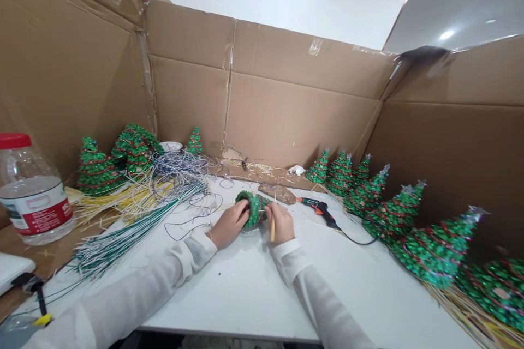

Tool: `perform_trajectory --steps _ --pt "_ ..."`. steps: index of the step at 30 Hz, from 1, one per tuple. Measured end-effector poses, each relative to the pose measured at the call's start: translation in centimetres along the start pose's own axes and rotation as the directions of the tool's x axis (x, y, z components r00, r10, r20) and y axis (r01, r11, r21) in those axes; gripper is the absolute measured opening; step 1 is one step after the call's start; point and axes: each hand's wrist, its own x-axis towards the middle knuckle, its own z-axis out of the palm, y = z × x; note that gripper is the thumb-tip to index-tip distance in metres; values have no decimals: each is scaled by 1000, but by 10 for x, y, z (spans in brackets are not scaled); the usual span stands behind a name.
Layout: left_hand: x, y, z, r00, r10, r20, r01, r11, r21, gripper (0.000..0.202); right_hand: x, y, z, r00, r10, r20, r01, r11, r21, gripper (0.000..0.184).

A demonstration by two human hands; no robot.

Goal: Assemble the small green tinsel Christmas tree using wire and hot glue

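Green tree (254,208), small and wound with glittery strands, sits mid-counter (229,297), lying on its side and held just above the surface. The left grip (231,223) is closed around its body, seemingly to steady it. The right grip (281,223) is closed on a pale stick (272,230), which stands just beside the tree's wide end; where its tip meets the tree is hidden. To the right, a glue gun (321,211) lies near that hand, apparently placed for quick reach. Other trees (434,248) line the right side against a cardboard wall (301,114), seemingly kept clear of the working space. To the left, green-and-white strands (110,242) fan toward the hands, likely so that single lengths can be drawn easily, and tangled wire (176,169) lies behind them.
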Motion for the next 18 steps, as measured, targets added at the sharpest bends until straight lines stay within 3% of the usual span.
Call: perform_trajectory --steps 5,13,18 --pt "5 -8 4 998 49 -37 -49 999 -6 20 5 -10 2 999 -51 4 52 997 -66 41" --pt "6 -11 5 998 41 -45 -40 999 29 21 7 12 -16 975 -217 -48 214 975 -63 45" --pt "5 -10 6 999 37 -31 -37 999 0 22 9 0 -7 974 -226 -18 223 970 -94 44"
